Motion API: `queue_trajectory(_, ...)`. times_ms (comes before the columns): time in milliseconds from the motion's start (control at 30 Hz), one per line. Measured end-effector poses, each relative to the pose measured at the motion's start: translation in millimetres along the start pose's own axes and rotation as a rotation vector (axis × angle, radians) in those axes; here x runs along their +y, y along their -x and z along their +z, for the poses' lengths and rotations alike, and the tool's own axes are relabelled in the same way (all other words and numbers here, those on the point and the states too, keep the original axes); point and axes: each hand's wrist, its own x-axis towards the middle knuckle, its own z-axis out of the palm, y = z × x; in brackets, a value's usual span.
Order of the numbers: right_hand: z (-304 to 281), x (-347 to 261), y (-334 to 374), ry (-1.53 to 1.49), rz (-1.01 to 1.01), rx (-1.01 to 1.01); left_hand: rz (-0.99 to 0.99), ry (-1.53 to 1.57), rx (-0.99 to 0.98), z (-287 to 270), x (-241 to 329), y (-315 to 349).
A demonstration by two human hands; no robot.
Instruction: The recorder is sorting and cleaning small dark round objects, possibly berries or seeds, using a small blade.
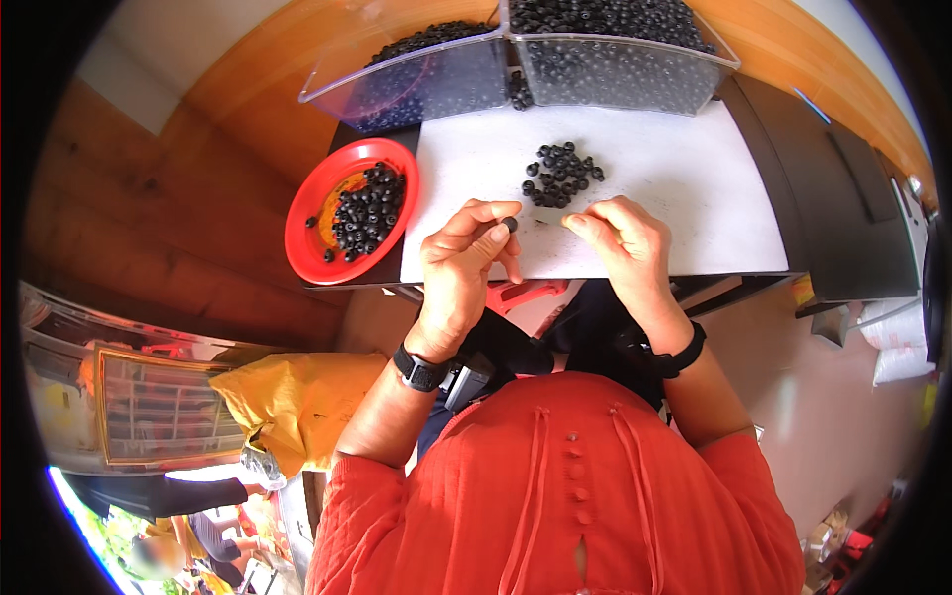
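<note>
My left hand [458, 266] pinches a small round black bead [510, 224] between thumb and forefinger, above the front of a white work surface [709, 188]. A short gap to the right, my right hand [633, 248] is closed with thumb and forefinger pressed together. A thin, faint tip seems to point from it toward the bead, too fine to make out. Just beyond both hands lies a loose pile of black beads [561, 176]. On the left, a red plate [300, 213] with an orange centre holds more black beads [370, 213], some with visible holes.
Two clear plastic bins, a left bin [436, 87] and a right bin [625, 87], stand along the back, filled with black beads. Several beads [519, 91] sit between them. A yellow bag [307, 397] is at lower left, with a person [208, 540] beyond it.
</note>
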Motion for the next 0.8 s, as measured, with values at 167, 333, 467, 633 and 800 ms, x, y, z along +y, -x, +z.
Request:
queue_trajectory(167, -6.6, -0.3, -0.4, 0.004, 0.003, 0.003, 0.213, -0.487, 0.296, -27.4, 50.9, -3.5)
queue_trajectory(333, -3.4, -0.5, -3.2, -0.014, 0.003, 0.01, 0.291, -0.97, 0.374, -83.8, 89.8, -15.7)
queue_trajectory(467, -4.9, 1.3, -3.7, -0.019, 0.009, 0.017, 0.562, -1.289, 0.174, -59.1, 57.0, -21.1)
queue_trajectory(633, -5.8, 0.8, -4.2, -0.098, 0.068, 0.019, 0.493, -1.172, -0.039, 4.0, -4.7, -25.3)
queue_trajectory(800, -17.0, 6.5, -7.6, -0.108, 0.152, 0.07, 0.554, -1.375, -0.052, 20.3, -22.1, -35.0)
